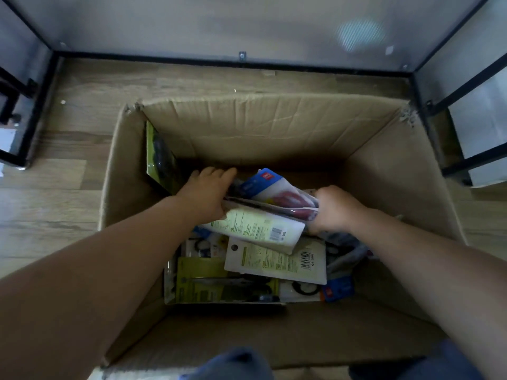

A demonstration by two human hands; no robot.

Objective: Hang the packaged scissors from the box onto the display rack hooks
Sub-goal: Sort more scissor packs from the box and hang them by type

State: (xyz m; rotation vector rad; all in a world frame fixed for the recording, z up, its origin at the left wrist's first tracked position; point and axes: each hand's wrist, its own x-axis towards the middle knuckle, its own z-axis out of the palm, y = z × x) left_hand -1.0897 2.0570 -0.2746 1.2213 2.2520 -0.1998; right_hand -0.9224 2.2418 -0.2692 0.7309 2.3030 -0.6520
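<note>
Blue-clad knees (233, 363) sit at the bottom edge of my view, nearest the lens, just short of the near wall of the cardboard box (406, 171). Box stands open on a wood-grain floor (68, 209), its flaps upright and its far corners torn.

Both bare forearms reach down into the box. I note the left hand (204, 194) at the left end of a stack of packaged scissors (260, 223); its fingers are curled over the far edge of the stack and its thumb is tucked beneath the near edge, so it grips the bundle. Right hand (333, 209) is fisted round the right end of the same stack, knuckles up, clamped on it. The stack sits tilted, its left end higher, raised slightly above the loose contents.

Top item of the held bundle is a blue-and-white card with red-handled scissors (277, 192); the nearest face is a pale green card back with a barcode.

Loose packs below: a white-and-green card back (274, 260) with a hang hole and barcode, lying flat; a yellow-green pack (219, 286) nearer the camera; a blue pack (338, 290) at the right. One yellow-green pack (160, 157) stands on edge against the left wall.

Beyond the box, black metal rack frames (466, 86) with pale panels flank the floor. I cannot see any hooks from this angle
</note>
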